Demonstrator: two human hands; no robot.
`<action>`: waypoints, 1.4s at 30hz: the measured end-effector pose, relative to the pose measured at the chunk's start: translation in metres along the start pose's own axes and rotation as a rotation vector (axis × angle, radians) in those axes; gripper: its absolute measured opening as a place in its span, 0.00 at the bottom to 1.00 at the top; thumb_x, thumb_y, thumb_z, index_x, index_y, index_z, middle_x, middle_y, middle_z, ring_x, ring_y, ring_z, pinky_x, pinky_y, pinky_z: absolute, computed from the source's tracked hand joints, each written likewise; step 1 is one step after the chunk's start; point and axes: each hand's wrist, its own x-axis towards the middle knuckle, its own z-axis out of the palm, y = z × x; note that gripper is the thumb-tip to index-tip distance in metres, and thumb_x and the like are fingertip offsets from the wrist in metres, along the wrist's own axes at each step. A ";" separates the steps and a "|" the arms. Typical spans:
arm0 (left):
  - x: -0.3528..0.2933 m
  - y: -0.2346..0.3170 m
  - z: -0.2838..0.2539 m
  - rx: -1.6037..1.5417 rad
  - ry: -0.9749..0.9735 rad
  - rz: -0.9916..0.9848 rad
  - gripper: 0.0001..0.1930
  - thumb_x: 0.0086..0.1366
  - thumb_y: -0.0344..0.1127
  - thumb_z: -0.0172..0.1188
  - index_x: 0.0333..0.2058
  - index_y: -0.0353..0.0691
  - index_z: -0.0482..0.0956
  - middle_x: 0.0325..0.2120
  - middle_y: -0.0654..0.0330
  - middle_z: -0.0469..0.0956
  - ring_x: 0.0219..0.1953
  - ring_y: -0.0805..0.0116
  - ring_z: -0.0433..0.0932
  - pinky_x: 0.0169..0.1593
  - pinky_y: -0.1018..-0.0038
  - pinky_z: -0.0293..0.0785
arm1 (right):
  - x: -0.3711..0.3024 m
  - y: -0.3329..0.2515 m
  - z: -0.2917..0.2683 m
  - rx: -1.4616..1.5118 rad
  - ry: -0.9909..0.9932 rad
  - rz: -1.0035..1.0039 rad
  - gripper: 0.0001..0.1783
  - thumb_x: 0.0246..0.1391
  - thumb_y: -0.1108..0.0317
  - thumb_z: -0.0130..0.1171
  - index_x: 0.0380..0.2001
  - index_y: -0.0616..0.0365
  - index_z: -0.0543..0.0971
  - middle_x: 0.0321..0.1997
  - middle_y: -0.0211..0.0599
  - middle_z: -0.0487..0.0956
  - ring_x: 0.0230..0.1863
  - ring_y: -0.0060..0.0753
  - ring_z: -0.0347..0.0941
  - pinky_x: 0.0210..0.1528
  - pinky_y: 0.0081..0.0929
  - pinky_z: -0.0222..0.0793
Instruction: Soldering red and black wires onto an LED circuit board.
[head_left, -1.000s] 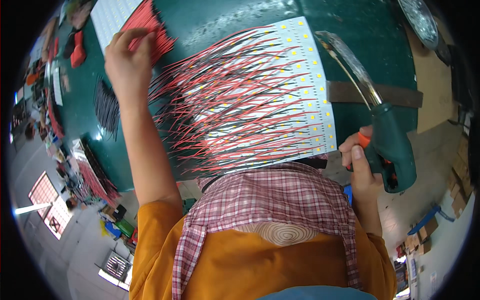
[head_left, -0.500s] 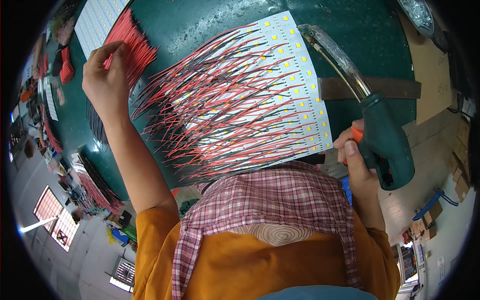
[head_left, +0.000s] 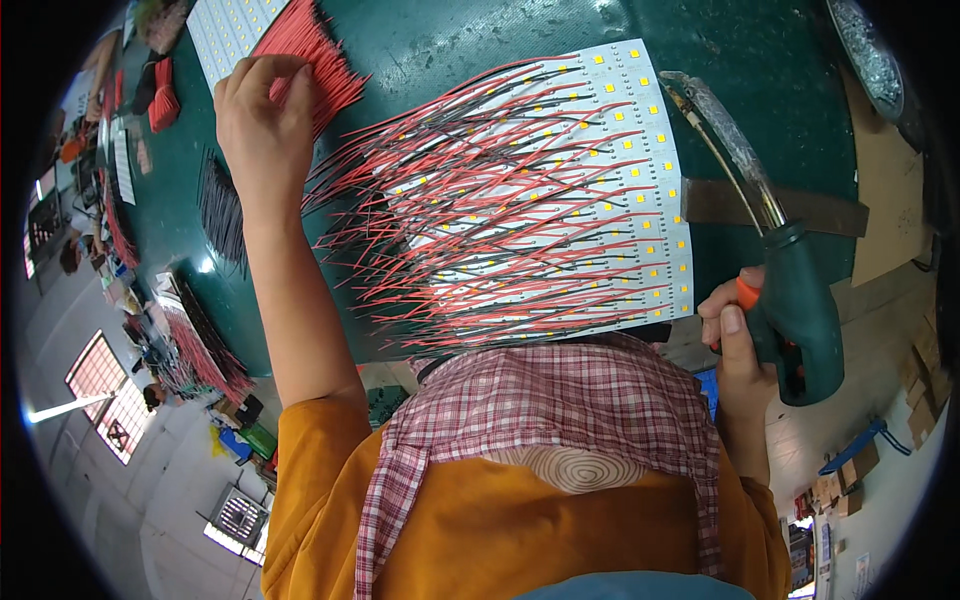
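My left hand (head_left: 265,140) is curled over a pile of cut red wires (head_left: 335,70) at the far left, fingertips drawn together; whether a wire is between them is hidden. My right hand (head_left: 740,335) grips a green-handled soldering gun (head_left: 800,310) with an orange trigger. Its tip points away from me, just right of a white LED board (head_left: 665,200), apart from it. Yellow LEDs dot this board. Many red and black wires (head_left: 480,190) run from it toward the left, covering much of its surface.
A green tabletop (head_left: 480,30) lies beneath. Black wires (head_left: 222,210) sit left of my forearm, below another LED board (head_left: 225,40). A flat metal bar (head_left: 775,207) extends right of the wired board. Cardboard (head_left: 890,190) and a metal dish (head_left: 868,60) are at the right.
The whole view has shifted, so the board, wires and both hands appear farther right and slightly lower. My left hand stays at the red wires; my right still holds the soldering gun.
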 end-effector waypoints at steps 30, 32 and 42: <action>-0.008 0.140 0.038 -0.578 0.124 0.471 0.09 0.42 0.26 0.62 0.27 0.42 0.79 0.26 0.65 0.75 0.31 0.66 0.75 0.30 0.73 0.73 | 0.012 -0.014 -0.003 -0.260 -0.078 0.076 0.04 0.52 0.78 0.54 0.32 0.60 0.77 0.30 0.31 0.76 0.28 0.22 0.69 0.30 0.21 0.66; -0.007 0.139 0.041 -0.551 0.120 0.488 0.09 0.42 0.26 0.62 0.27 0.42 0.79 0.26 0.65 0.75 0.31 0.66 0.75 0.30 0.73 0.73 | 0.011 -0.011 -0.003 -0.195 -0.070 0.046 0.04 0.52 0.78 0.54 0.31 0.59 0.77 0.30 0.31 0.76 0.27 0.21 0.69 0.29 0.21 0.66; -0.006 0.140 0.042 -0.505 0.092 0.483 0.08 0.42 0.27 0.61 0.26 0.43 0.78 0.24 0.66 0.73 0.30 0.67 0.74 0.29 0.72 0.73 | 0.012 -0.013 -0.003 -0.242 -0.059 0.095 0.04 0.51 0.79 0.57 0.31 0.60 0.78 0.32 0.34 0.77 0.32 0.26 0.73 0.34 0.24 0.69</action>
